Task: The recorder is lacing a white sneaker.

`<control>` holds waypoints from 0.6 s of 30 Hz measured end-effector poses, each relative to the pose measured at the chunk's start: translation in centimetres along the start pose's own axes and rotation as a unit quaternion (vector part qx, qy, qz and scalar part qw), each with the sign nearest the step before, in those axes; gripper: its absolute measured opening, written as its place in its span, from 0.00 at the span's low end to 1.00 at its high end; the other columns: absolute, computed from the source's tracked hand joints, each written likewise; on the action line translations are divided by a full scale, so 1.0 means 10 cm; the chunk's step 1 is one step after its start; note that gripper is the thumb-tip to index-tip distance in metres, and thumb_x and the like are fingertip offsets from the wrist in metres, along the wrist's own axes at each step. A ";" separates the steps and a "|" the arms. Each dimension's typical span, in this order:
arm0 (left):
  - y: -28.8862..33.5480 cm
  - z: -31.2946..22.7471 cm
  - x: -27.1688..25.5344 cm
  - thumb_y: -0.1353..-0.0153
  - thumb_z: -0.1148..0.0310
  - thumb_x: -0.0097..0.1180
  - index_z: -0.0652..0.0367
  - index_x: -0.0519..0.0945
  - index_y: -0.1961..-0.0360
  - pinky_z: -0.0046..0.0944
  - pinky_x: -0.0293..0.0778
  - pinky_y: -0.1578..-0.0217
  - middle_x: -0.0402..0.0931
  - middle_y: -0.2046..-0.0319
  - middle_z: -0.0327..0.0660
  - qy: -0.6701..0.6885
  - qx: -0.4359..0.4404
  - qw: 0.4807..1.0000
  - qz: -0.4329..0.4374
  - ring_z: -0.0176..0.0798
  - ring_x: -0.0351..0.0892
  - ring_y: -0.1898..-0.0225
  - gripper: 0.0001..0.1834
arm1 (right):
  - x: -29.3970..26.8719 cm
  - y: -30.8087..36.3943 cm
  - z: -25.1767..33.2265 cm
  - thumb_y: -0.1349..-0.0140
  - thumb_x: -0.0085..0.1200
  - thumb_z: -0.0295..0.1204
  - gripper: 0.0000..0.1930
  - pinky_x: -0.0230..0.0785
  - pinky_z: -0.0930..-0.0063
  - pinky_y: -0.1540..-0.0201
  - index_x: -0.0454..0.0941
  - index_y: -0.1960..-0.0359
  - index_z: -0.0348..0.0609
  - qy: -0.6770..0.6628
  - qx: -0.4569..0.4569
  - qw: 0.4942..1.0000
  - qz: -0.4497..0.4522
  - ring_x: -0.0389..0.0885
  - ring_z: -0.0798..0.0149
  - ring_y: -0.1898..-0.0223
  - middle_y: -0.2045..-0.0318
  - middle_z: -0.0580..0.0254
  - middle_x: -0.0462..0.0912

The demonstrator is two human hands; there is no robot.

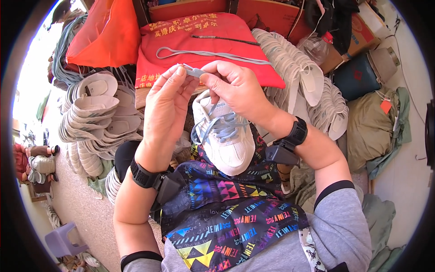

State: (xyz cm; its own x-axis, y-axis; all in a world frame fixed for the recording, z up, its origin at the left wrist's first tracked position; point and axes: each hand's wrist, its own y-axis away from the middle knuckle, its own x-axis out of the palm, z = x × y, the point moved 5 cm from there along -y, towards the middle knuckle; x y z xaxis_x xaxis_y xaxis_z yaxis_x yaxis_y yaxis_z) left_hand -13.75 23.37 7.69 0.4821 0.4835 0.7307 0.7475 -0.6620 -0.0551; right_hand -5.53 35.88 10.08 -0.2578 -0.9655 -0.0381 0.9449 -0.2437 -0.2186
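Note:
Above my lap, my left hand (166, 102) and my right hand (238, 88) are raised close together, with the fingertips of both pinched. Between them runs a short stretch of flat grey-blue shoelace (195, 72). Just below my hands a white sneaker (231, 156) sits with its toe toward me. Grey-blue laces (223, 128) cross loosely over its tongue. My right hand partly covers the far end of the shoe. Beyond my fingers, a looped grey shoelace (213, 54) and a thin dark rod (225, 40) lie on a red cloth (181, 34).
Nested stacks of pale shoes (93, 115) stand at the left, and more shoe rows (312, 84) at the right. A red bag (108, 36) hangs at the far left. Olive sacks (374, 131) rest at right, and a lilac stool (65, 240) is at lower left.

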 end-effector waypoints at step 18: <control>0.36 -0.28 -1.20 0.37 0.78 0.53 0.63 0.74 0.62 0.29 0.72 0.66 0.72 0.71 0.36 0.094 -0.093 0.981 -0.141 0.32 0.72 0.68 0.04 | -1.18 0.09 -0.29 0.30 0.49 0.31 0.09 0.61 0.87 0.77 0.78 0.58 0.41 -0.170 0.037 0.971 -0.165 0.65 0.82 0.80 0.75 0.72 0.76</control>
State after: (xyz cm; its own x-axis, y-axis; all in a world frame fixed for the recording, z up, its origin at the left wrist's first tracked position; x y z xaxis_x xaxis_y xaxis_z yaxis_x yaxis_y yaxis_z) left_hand -18.10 13.55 0.63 0.1620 0.5593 0.8130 0.7347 -0.6184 0.2791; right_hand -2.27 47.30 7.53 -0.4794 -0.8056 0.3481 0.8375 -0.5385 -0.0931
